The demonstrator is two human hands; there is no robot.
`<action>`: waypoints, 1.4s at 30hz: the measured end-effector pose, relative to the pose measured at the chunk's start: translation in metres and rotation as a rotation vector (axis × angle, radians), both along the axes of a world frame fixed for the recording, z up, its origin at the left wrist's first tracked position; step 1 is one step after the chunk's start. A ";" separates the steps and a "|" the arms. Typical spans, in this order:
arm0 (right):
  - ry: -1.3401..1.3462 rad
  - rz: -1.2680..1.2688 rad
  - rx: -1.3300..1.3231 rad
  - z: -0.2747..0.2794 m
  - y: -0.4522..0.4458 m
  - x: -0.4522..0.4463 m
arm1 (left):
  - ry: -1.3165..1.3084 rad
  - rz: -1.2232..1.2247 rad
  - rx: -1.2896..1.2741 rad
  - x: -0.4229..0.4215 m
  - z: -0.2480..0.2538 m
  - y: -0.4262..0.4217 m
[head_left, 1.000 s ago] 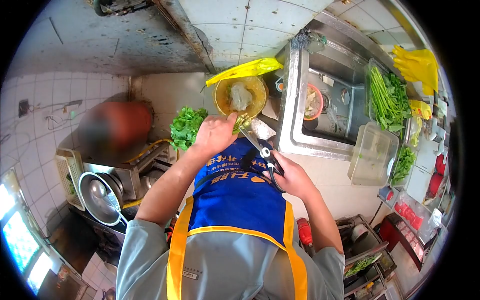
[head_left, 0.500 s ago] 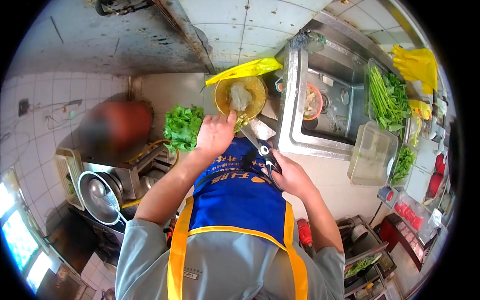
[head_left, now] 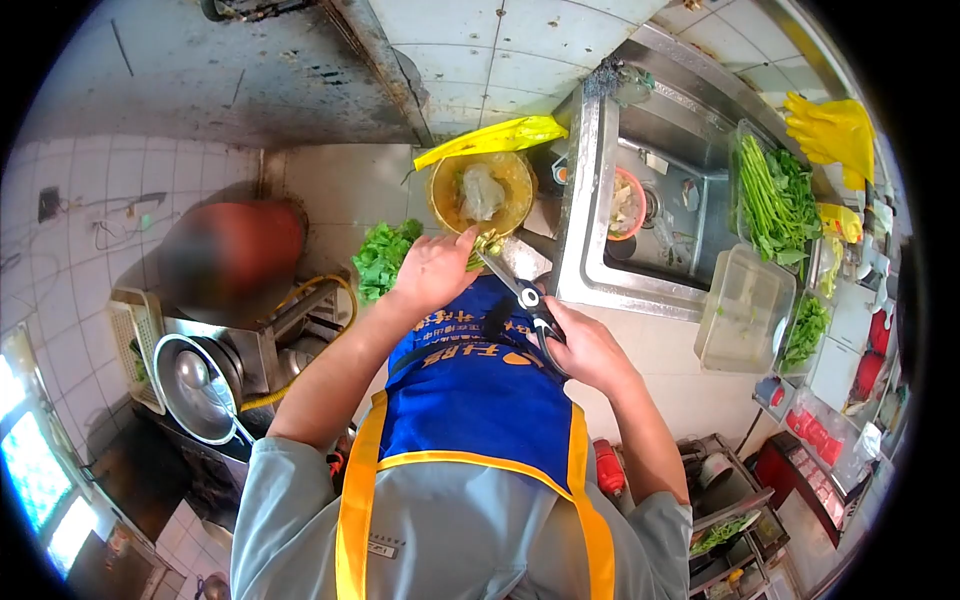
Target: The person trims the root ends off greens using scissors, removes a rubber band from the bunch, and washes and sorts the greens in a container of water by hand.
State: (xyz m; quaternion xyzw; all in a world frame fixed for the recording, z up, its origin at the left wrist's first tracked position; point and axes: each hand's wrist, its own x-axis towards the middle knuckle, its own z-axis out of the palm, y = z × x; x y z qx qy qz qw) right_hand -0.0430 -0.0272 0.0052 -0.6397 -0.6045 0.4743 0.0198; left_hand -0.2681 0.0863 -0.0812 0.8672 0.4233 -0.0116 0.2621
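Observation:
My left hand (head_left: 437, 270) is closed round a bunch of leafy greens (head_left: 380, 262). The leaves stick out on its left, and the pale stem ends show past its fingers on the right. In my right hand (head_left: 588, 345) is a pair of scissors (head_left: 530, 300) with black-and-white handles. Their blades point up and left and meet the stem ends; whether they touch them I cannot tell. Just beyond both hands stands a yellowish bucket (head_left: 436, 195) with a crumpled clear plastic bag (head_left: 482, 193) inside. A bright yellow bag (head_left: 490, 140) lies along its far rim.
To the right is a steel sink (head_left: 640, 290) holding a pink bowl (head_left: 641, 205). Past it are a tub of long-stemmed greens (head_left: 775, 200), a clear plastic container (head_left: 745, 320) and yellow gloves (head_left: 832, 130). A wok (head_left: 195, 390) sits at the left, near a red rounded object (head_left: 245, 250).
The leafy bunch has shifted right and less of its leaves shows left of my left hand. The scissors have barely moved.

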 end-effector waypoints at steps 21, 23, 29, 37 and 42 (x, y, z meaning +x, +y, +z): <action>0.150 -0.139 -0.096 -0.009 -0.007 -0.017 | 0.017 0.054 -0.103 0.003 0.013 0.005; 0.201 -0.189 -0.111 -0.009 -0.008 -0.020 | 0.028 0.064 -0.096 0.004 0.012 0.005; 0.185 -0.222 0.064 -0.012 -0.013 -0.025 | -0.019 0.047 -0.044 0.004 0.011 0.006; 0.251 -0.274 -0.111 0.005 0.000 -0.024 | 0.123 0.131 -0.091 0.008 0.013 0.010; 0.119 -0.259 0.021 -0.014 0.000 -0.020 | 0.022 0.094 0.095 0.004 0.009 0.006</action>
